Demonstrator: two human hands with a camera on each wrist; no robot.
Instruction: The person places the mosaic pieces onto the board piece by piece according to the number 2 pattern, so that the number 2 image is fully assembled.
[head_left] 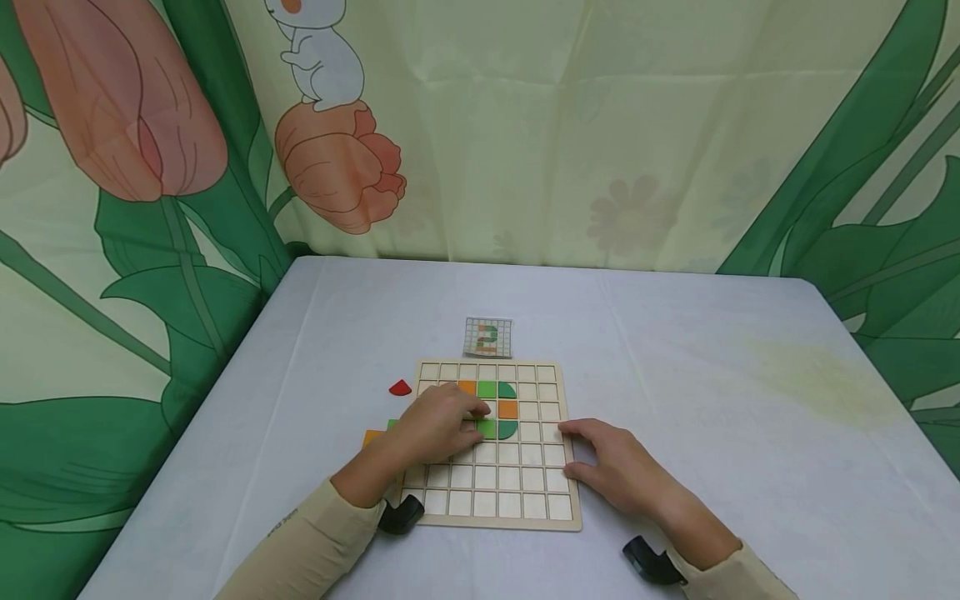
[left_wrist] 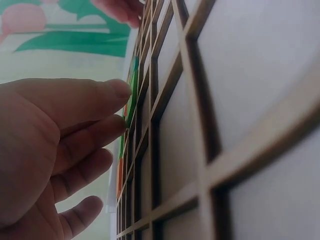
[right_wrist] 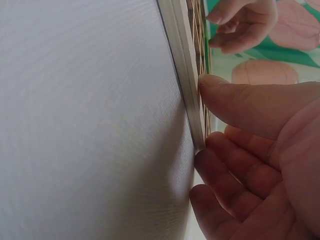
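Note:
A wooden grid board [head_left: 517,525] lies on the table with coloured tiles in its upper middle. My left hand [head_left: 438,423] reaches over the board, its thumb and index fingertips at a light green square tile [head_left: 487,429] lying in the grid. In the left wrist view the fingertips of that left hand [left_wrist: 65,135] touch or nearly touch a green tile [left_wrist: 132,97]; the fingers are slightly bent. My right hand [head_left: 618,462] rests at the board's right edge, thumb and fingertips against the frame. The right wrist view shows this hand [right_wrist: 250,160] loosely bent along the board edge [right_wrist: 182,65].
Above the board lies a small pattern card [head_left: 487,337]. A red piece [head_left: 401,387] sits left of the board, and an orange piece [head_left: 372,437] is partly hidden by the left forearm. Orange [head_left: 507,409] and dark green [head_left: 507,389] tiles occupy grid cells.

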